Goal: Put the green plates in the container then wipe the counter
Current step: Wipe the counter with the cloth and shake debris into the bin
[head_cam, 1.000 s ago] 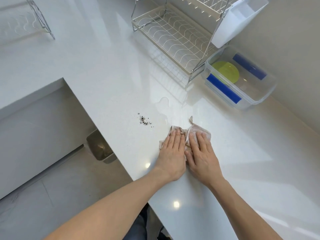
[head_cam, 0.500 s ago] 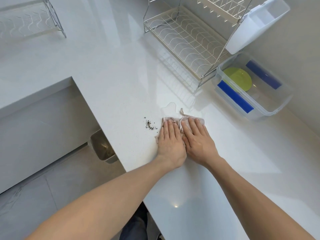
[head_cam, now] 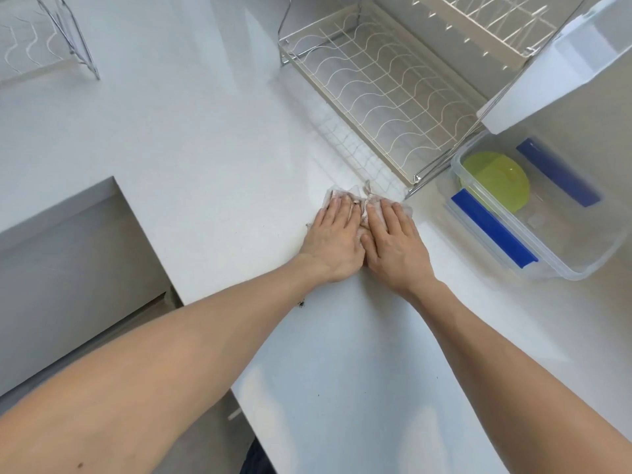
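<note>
Side by side, my left hand point(head_cam: 333, 239) and my right hand point(head_cam: 393, 242) press flat, fingers straight, on a crumpled, stained white cloth point(head_cam: 345, 194) on the white counter point(head_cam: 212, 159). The cloth shows only past my fingertips, close to the corner foot of the dish rack. A few dark crumbs point(head_cam: 301, 303) lie beside my left forearm. Green plates point(head_cam: 496, 179) lie inside the clear plastic container point(head_cam: 564, 268) with blue clips at the right.
A two-tier wire dish rack point(head_cam: 386, 83) stands just beyond the cloth, with a white cutlery holder point(head_cam: 561, 73) hanging over the container. Another wire rack point(head_cam: 51, 39) is at the far left. The counter edge drops to the floor at the lower left.
Both hands have pushed the cloth away from me, toward the dish rack's corner. The crumb pile that lay left of the cloth is gone; a few specks remain near my left forearm.
</note>
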